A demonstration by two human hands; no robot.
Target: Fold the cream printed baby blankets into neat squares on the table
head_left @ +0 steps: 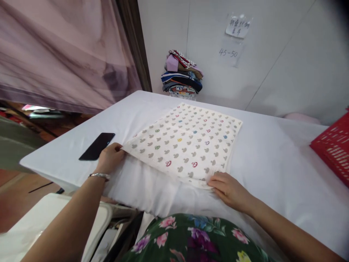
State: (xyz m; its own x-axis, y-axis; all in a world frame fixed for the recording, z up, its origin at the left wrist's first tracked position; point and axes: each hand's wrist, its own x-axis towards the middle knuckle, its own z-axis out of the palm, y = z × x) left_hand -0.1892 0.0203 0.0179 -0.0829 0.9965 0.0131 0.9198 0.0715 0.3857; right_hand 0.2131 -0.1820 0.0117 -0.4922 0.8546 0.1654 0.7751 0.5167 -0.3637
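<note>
A white cloth with small mushroom prints (188, 143) lies spread in a rough square on the white-covered table. My left hand (111, 157), with a silver bracelet at the wrist, pinches its near left corner. At the near right corner, my right hand (228, 187) has its fingers closed on the edge, thumb below. The near edge of the cloth runs between both hands, close to the table's front edge. Just beyond my left hand lies a black phone (97, 146), flat on the table.
A red plastic basket (334, 145) stands at the right. Behind the table's far edge rises a stack of folded fabrics (182, 76) against the wall. A pinkish curtain (65, 47) hangs at the left. A white chair (40, 218) is below the table at the left.
</note>
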